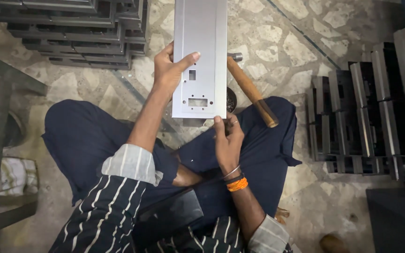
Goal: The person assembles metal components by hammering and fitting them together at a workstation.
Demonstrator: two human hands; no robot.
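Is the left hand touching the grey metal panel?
Touching. The head view shows the left hand gripping the metal panel's left edge, thumb lying across its face.

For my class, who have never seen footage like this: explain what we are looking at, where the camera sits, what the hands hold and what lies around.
There is one picture, taken from a camera worn on a person's head, looking down at their lap. The person sits cross-legged on a stone floor. The left hand grips the side of a grey metal panel with small cut-out holes; the right hand pinches its near corner. A hammer with a wooden handle lies just behind, resting on the right knee. Stacks of similar metal parts stand at the upper left and at the right.
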